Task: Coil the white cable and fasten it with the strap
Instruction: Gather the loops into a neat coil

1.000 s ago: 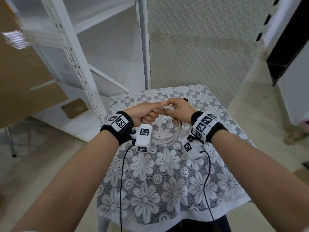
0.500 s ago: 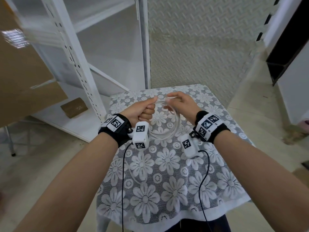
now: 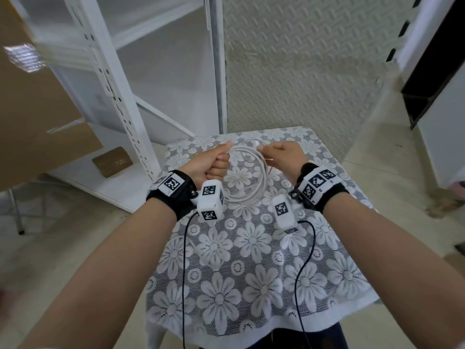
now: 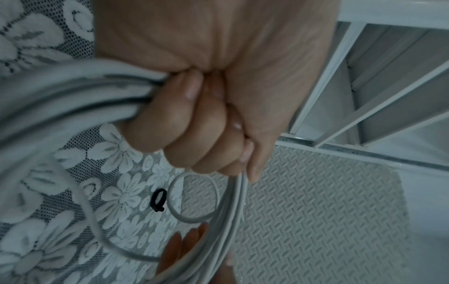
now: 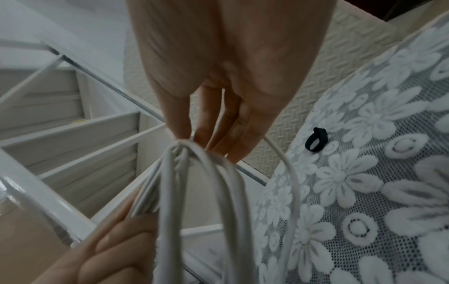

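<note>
Since a second ago, the two hands have been drawn apart and the white cable (image 3: 247,177) is spread between them as a wider coil. Several turns are clenched in the fist of the left hand (image 3: 207,165), with every finger curled round the bundle. The far side of the coil is pinched between thumb and fingertips of the right hand (image 3: 284,157). The loops are held just above the floral lace tablecloth (image 3: 251,285). The black strap (image 5: 315,139), rolled into a loop, lies apart on the cloth near its far edge. White metal shelving (image 3: 113,79) stands behind the table.
</note>
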The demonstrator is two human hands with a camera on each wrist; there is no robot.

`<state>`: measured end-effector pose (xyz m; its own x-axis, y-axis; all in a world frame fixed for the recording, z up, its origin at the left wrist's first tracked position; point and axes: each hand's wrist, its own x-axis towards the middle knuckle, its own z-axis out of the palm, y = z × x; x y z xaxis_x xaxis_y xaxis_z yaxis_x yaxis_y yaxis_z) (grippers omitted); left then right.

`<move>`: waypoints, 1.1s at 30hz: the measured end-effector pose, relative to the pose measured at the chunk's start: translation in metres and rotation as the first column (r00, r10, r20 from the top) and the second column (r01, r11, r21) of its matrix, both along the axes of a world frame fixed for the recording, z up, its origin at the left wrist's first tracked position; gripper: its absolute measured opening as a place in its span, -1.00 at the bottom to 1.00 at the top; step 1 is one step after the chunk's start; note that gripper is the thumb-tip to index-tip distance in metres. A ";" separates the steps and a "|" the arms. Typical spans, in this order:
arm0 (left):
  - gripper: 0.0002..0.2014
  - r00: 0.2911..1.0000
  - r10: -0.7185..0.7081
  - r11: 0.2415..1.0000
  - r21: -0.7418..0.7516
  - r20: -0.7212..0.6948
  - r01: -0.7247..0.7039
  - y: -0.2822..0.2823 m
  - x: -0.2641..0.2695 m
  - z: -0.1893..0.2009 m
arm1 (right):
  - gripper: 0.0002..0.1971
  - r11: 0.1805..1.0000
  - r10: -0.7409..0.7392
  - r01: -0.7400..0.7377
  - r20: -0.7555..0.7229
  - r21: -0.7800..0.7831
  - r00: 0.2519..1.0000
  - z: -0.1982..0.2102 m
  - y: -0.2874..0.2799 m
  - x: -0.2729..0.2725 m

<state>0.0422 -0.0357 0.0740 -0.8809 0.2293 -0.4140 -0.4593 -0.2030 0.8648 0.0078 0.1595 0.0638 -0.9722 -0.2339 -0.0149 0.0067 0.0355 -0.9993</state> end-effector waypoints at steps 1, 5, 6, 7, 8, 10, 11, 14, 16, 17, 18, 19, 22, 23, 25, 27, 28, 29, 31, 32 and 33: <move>-0.50 1.000 -0.028 0.999 -0.022 0.005 0.029 0.001 0.000 0.000 | -0.86 1.000 0.000 0.000 -0.016 0.012 1.000 0.001 -0.001 0.000; -0.45 0.995 -0.098 0.994 -0.045 0.015 0.099 0.006 0.000 -0.001 | -0.90 0.990 0.039 -0.020 -0.135 0.136 0.990 0.000 -0.004 0.000; -0.45 0.995 -0.096 0.994 -0.041 0.012 0.097 0.007 -0.001 -0.002 | -0.90 0.989 0.055 -0.032 -0.149 0.148 0.987 0.000 -0.005 0.000; -0.44 0.996 -0.090 0.995 -0.034 0.011 0.090 0.008 -0.001 -0.002 | -0.91 0.987 0.065 -0.040 -0.157 0.157 0.985 0.000 -0.005 -0.001; -0.45 0.997 -0.080 0.996 -0.025 0.011 0.080 0.008 -0.002 -0.001 | -0.92 0.984 0.075 -0.046 -0.166 0.170 0.983 0.001 -0.005 -0.001; -0.45 0.998 -0.054 0.998 -0.015 0.014 0.054 0.007 -0.002 -0.001 | -0.93 0.976 0.102 -0.065 -0.171 0.209 0.980 0.002 -0.005 -0.001; -0.46 0.999 -0.040 0.999 -0.012 0.016 0.041 0.007 -0.002 -0.001 | -0.93 0.973 0.113 -0.075 -0.165 0.219 0.980 0.002 -0.005 -0.001; -0.49 1.000 -0.006 1.000 -0.011 0.012 0.006 0.005 -0.002 0.000 | -0.90 0.972 0.091 -0.053 -0.157 0.231 0.983 0.002 -0.005 0.000; -0.48 1.000 0.015 1.000 0.015 0.011 -0.015 0.003 -0.002 0.001 | -0.91 0.981 0.058 -0.032 -0.134 0.192 0.989 0.000 -0.005 -0.001; -0.47 1.000 0.024 0.999 0.039 0.013 -0.025 0.002 -0.003 0.001 | -0.93 0.986 0.044 -0.026 -0.111 0.164 0.993 -0.001 -0.004 -0.001; -0.45 0.999 0.032 0.998 0.062 0.016 -0.033 0.000 -0.003 0.001 | -0.94 0.990 0.035 -0.023 -0.089 0.139 0.995 -0.001 -0.003 -0.001; -0.45 0.999 0.037 0.996 0.077 0.019 -0.039 -0.002 -0.004 0.001 | -0.93 0.991 0.034 -0.025 -0.071 0.129 0.997 -0.002 -0.002 -0.002; -0.45 0.999 0.037 0.995 0.089 0.030 -0.040 -0.005 -0.004 -0.001 | -0.93 0.987 0.070 -0.062 -0.048 0.146 0.996 -0.004 0.001 -0.002; -0.44 0.999 0.039 0.995 0.096 0.034 -0.042 -0.005 -0.005 -0.002 | -0.92 0.986 0.078 -0.070 -0.048 0.150 0.996 -0.005 0.002 -0.002; -0.44 0.998 0.048 0.992 0.112 0.042 -0.052 -0.005 -0.005 -0.003 | -0.91 0.984 0.088 -0.077 -0.060 0.161 0.994 -0.005 0.002 -0.002; -0.44 0.997 0.058 0.993 0.103 0.042 -0.062 -0.005 -0.005 -0.004 | -0.88 0.977 0.092 -0.074 -0.086 0.198 0.992 -0.003 0.002 -0.002; -0.44 0.997 0.064 0.993 0.098 0.042 -0.068 -0.005 -0.005 -0.004 | -0.86 0.976 0.087 -0.067 -0.089 0.207 0.992 -0.002 0.001 -0.002; -0.45 0.997 0.070 0.992 0.098 0.042 -0.074 -0.006 -0.005 -0.003 | -0.84 0.978 0.077 -0.060 -0.078 0.202 0.994 0.001 0.001 -0.001; -0.45 0.996 0.076 0.992 0.101 0.043 -0.080 -0.006 -0.004 -0.002 | -0.83 0.983 0.067 -0.059 -0.044 0.173 0.997 0.003 -0.002 0.000; -0.45 0.996 0.076 0.992 0.102 0.040 -0.080 -0.005 -0.004 -0.001 | -0.83 0.981 0.074 -0.065 -0.045 0.183 0.996 0.004 -0.003 0.001; -0.45 0.996 0.077 0.991 0.103 0.037 -0.081 -0.005 -0.004 0.000 | -0.81 0.971 0.085 -0.068 -0.068 0.230 0.994 0.003 -0.005 0.001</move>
